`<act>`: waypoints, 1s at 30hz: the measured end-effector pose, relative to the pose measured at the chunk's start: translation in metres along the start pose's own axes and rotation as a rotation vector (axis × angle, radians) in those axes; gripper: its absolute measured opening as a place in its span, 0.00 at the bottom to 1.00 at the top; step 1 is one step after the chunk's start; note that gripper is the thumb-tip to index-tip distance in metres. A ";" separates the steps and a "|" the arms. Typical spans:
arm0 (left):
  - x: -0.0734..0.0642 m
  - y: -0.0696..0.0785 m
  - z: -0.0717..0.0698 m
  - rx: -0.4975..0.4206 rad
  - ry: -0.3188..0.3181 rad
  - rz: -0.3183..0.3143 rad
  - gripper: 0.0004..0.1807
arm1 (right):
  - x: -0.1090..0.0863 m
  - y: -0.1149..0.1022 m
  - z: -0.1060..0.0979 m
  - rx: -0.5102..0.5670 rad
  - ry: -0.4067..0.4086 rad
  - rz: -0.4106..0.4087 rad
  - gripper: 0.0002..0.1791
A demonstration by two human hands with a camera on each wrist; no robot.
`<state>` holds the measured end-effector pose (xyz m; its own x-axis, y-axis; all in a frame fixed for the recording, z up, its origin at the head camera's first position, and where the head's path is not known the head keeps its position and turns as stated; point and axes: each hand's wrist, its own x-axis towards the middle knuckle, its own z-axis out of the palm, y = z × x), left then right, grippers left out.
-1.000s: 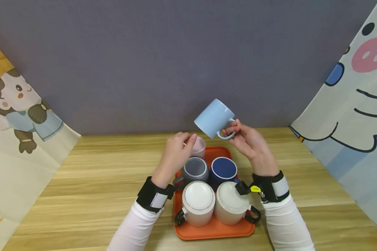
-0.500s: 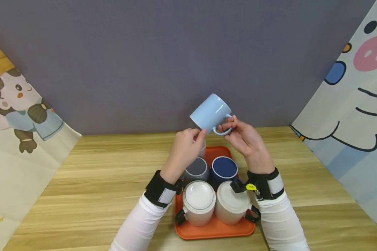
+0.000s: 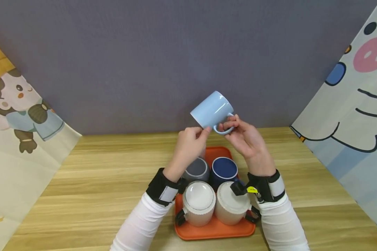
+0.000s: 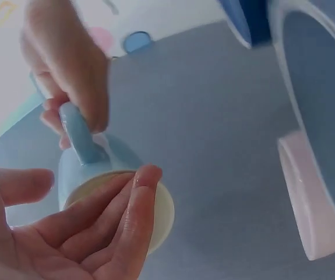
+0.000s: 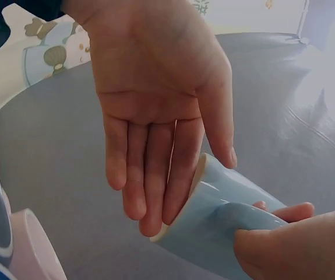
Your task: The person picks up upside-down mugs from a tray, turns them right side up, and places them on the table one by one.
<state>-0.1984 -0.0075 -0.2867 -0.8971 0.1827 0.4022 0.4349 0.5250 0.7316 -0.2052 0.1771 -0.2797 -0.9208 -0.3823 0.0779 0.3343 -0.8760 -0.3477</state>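
Basically, the right hand (image 3: 248, 141) gripped a light-blue mug (image 3: 212, 108) by its handle (image 4: 78, 137), tilted midair near the orange tray (image 3: 215, 233); the left hand (image 3: 188, 148) had fingers out straight at its mouth (image 4: 165, 217).

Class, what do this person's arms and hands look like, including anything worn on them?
White sleeves, wrinkled, cover both forearms. Each wrist wears a wide black strap with a pale patch and a small black block; a yellow label shows at the right one. The left hand and right hand are gloveless.
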 end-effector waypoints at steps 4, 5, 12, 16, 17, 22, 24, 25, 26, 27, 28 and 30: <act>-0.001 0.005 -0.004 -0.015 0.014 -0.010 0.20 | -0.002 0.001 0.001 0.028 -0.049 -0.016 0.09; -0.001 0.007 -0.005 -0.011 0.014 -0.014 0.21 | -0.003 0.001 0.002 0.039 -0.054 -0.021 0.09; -0.001 0.013 0.002 -0.022 -0.062 -0.050 0.23 | -0.007 0.001 0.004 0.107 -0.061 -0.042 0.08; 0.000 0.016 0.007 -0.129 -0.077 -0.094 0.21 | -0.007 0.003 0.004 0.137 -0.072 -0.051 0.09; 0.001 0.016 0.008 -0.178 -0.075 -0.106 0.20 | -0.006 0.004 0.004 0.145 -0.078 -0.055 0.09; 0.001 0.017 0.013 -0.469 -0.075 -0.160 0.19 | -0.003 0.010 0.004 0.164 -0.083 -0.050 0.09; 0.001 0.017 0.016 -0.562 -0.059 -0.178 0.19 | -0.001 0.013 0.003 0.161 -0.083 -0.040 0.09; 0.001 0.017 0.017 -0.596 -0.047 -0.188 0.19 | -0.001 0.014 0.004 0.154 -0.087 -0.036 0.10; 0.001 0.016 0.018 -0.626 -0.032 -0.198 0.20 | 0.000 0.015 0.003 0.145 -0.093 -0.032 0.11; 0.002 0.016 0.019 -0.657 -0.018 -0.213 0.20 | 0.000 0.016 0.003 0.135 -0.100 -0.032 0.11; 0.002 0.015 0.019 -0.695 -0.005 -0.231 0.19 | 0.000 0.017 0.003 0.119 -0.109 -0.034 0.11; 0.003 0.015 0.020 -0.760 0.013 -0.254 0.19 | -0.001 0.018 0.004 0.074 -0.122 -0.043 0.10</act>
<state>-0.1960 0.0168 -0.2858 -0.9770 0.1215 0.1755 0.1550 -0.1610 0.9747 -0.1975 0.1605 -0.2823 -0.9048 -0.3731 0.2056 0.3133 -0.9098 -0.2721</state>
